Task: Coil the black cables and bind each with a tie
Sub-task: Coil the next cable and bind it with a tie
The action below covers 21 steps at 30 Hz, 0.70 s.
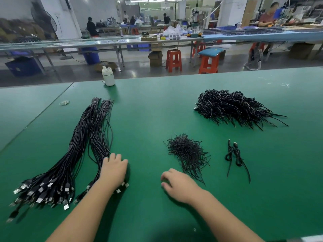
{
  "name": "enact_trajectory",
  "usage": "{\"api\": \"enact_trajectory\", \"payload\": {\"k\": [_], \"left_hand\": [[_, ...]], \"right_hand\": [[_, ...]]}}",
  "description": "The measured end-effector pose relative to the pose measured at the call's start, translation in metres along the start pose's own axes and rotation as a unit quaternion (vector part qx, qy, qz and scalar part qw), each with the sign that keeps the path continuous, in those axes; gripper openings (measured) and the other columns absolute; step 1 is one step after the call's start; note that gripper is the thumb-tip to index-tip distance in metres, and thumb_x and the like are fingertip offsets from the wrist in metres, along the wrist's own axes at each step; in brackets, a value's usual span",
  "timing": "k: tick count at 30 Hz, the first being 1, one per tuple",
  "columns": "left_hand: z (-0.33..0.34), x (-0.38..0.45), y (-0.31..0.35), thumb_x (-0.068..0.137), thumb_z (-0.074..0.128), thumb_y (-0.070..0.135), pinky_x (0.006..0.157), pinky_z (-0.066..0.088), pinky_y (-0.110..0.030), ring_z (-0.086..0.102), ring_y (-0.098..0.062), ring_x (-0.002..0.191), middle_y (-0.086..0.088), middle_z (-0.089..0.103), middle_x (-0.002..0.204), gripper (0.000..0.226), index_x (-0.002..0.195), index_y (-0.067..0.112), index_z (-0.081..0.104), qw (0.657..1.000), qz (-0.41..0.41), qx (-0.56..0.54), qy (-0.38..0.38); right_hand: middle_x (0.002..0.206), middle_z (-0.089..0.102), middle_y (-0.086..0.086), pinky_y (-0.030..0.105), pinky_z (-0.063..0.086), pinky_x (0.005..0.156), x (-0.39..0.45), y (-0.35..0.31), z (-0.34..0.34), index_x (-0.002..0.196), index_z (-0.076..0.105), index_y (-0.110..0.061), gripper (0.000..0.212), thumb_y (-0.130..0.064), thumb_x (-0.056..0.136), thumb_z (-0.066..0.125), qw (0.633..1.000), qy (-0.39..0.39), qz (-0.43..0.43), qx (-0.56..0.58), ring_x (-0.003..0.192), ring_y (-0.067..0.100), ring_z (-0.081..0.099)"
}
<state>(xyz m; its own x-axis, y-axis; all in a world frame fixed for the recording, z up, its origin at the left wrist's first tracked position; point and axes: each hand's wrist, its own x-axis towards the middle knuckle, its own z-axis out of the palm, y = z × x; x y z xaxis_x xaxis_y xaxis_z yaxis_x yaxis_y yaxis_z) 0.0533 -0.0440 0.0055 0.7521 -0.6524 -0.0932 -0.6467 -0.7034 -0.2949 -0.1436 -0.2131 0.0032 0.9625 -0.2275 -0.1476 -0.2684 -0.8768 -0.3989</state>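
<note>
Black uncoiled cables (90, 147), two long bundles with silver plugs toward me, lie left on green mat (148, 110). My left hand (114, 169) rests on right bundle near plug end, fingers curled over wires; firm grip or not, cannot tell. My right hand (176, 183) hovers low over mat, fingers loosely bent, holding nothing. Heap of thin black ties (187, 152) just beyond it. Two coiled, tied cables (235, 154) to right. Big pile of finished coils (234, 107) far right. White bottle (108, 76) at far edge.
</note>
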Motion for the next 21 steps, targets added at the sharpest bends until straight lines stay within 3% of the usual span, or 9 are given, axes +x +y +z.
{"api": "enact_trajectory", "payload": {"k": [7,15,21], "left_hand": [[0.011,-0.001,-0.037,0.085,0.043,0.0,0.085,0.04,-0.03,0.044,-0.02,0.102,0.0,0.054,0.109,0.03,0.104,0.019,0.055,0.999,-0.003,-0.046,0.008],[0.015,-0.002,-0.047,0.094,0.047,0.019,0.093,0.033,-0.034,0.039,-0.018,0.118,0.007,0.049,0.126,0.037,0.124,0.039,0.055,0.993,0.08,-0.085,-0.035],[0.013,-0.003,-0.045,0.096,0.056,0.024,0.083,0.033,-0.028,0.042,-0.014,0.109,0.011,0.055,0.118,0.021,0.113,0.036,0.06,0.991,0.097,-0.094,0.01]], "right_hand": [[0.118,0.055,0.002,0.04,0.047,0.093,0.012,-0.005,0.007,0.118,0.059,-0.02,0.031,-0.036,0.102,0.039,1.0,-0.009,0.02,-0.002,0.106,0.026,0.057],[0.118,0.053,0.002,0.041,0.047,0.093,0.014,-0.003,0.007,0.116,0.061,-0.018,0.03,-0.035,0.102,0.039,0.999,-0.016,0.04,0.016,0.104,0.027,0.058],[0.12,0.051,0.003,0.041,0.047,0.093,0.017,-0.003,0.009,0.117,0.06,-0.018,0.03,-0.033,0.102,0.038,0.999,-0.02,0.047,0.017,0.103,0.028,0.058]]}}
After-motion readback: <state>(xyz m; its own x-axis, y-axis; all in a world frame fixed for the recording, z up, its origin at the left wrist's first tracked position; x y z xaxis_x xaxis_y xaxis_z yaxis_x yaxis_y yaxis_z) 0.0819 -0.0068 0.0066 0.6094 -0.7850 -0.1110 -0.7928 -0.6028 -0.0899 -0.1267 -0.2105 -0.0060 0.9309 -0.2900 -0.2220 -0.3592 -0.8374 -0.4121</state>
